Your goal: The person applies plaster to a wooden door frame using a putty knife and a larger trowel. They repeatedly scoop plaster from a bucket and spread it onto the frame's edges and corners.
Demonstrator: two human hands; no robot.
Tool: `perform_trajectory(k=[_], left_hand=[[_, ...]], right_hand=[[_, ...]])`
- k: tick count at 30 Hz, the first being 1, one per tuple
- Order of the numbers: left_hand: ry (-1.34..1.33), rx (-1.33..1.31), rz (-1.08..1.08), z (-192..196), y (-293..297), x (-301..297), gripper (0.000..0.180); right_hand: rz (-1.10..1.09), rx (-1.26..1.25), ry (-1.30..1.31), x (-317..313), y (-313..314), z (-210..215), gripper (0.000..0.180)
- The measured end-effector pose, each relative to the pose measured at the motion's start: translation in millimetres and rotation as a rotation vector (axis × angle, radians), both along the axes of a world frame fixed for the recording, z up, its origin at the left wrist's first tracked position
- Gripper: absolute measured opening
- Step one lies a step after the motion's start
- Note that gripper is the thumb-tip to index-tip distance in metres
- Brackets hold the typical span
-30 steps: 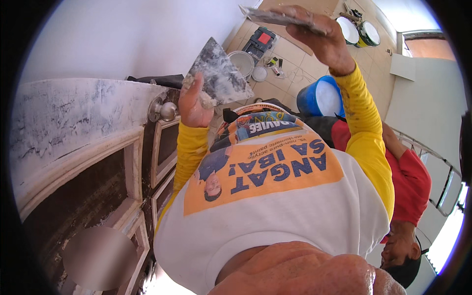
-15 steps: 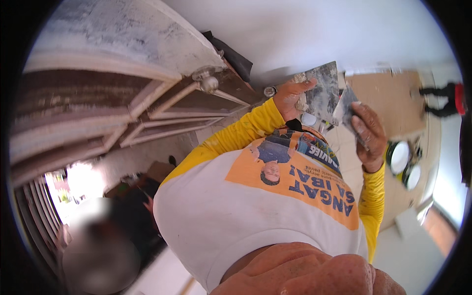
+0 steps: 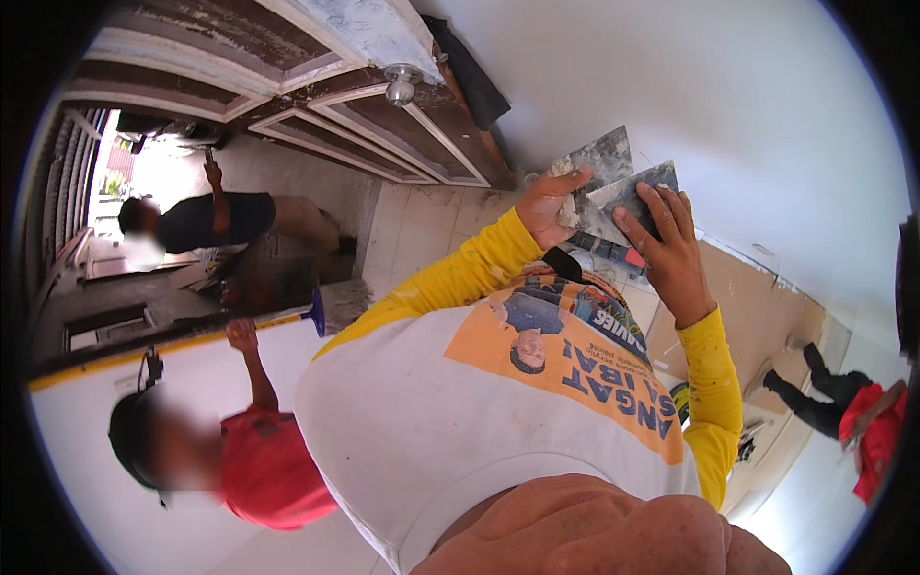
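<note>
My left hand (image 3: pixel 550 209) is closed round the near side of a flat grey filler blade (image 3: pixel 608 153), its surface smeared with pale putty. From the right, my right hand (image 3: pixel 669 251) grips a second flat filler blade (image 3: pixel 661 180), fingers spread over its dark face. This second blade overlaps the first, and a ridge of whitish paste shows along its left part. Whether the two touch all along the overlap I cannot tell. Both hands are in front of my chest, near a white wall (image 3: pixel 728 105).
A brown panelled door (image 3: pixel 422 144) with a round metal knob (image 3: pixel 402 86) stands at the left, a dark cloth (image 3: pixel 468 77) beside it. Brown sheeting (image 3: pixel 714 287) covers floor at the right. Co-workers in red (image 3: pixel 273 465), dark blue (image 3: pixel 225 222) and red (image 3: pixel 874 431) stand around.
My right hand and its blade have moved left and up, now overlapping the left hand's blade. The view has turned, bringing more of the people at the left and right into sight.
</note>
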State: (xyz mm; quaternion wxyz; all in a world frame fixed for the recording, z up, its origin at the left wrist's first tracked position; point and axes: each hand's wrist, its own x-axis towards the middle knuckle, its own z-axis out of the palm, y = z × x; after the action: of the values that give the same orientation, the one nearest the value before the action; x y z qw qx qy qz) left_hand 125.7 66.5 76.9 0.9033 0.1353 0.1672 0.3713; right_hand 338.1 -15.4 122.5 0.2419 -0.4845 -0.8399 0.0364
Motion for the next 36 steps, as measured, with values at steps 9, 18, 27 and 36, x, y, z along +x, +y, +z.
perform_trajectory(k=[9, 18, 27, 36], left_hand=[[-0.094, 0.036, 0.094, 4, 3, -19, 0.033], [-0.024, 0.235, 0.367, 19, 5, -77, 0.037], [0.070, 0.187, 0.582, 22, -41, -128, 0.039], [0.220, 0.127, 0.794, 57, -72, -139, 0.042]], right_hand=[[-0.093, 0.028, -0.014, 40, 20, -33, 0.065], [-0.116, -0.673, 1.038, -55, 106, -82, 0.050], [0.111, -0.595, 1.009, -179, 202, -67, 0.055], [0.039, -0.392, 0.912, -177, 192, -23, 0.052]])
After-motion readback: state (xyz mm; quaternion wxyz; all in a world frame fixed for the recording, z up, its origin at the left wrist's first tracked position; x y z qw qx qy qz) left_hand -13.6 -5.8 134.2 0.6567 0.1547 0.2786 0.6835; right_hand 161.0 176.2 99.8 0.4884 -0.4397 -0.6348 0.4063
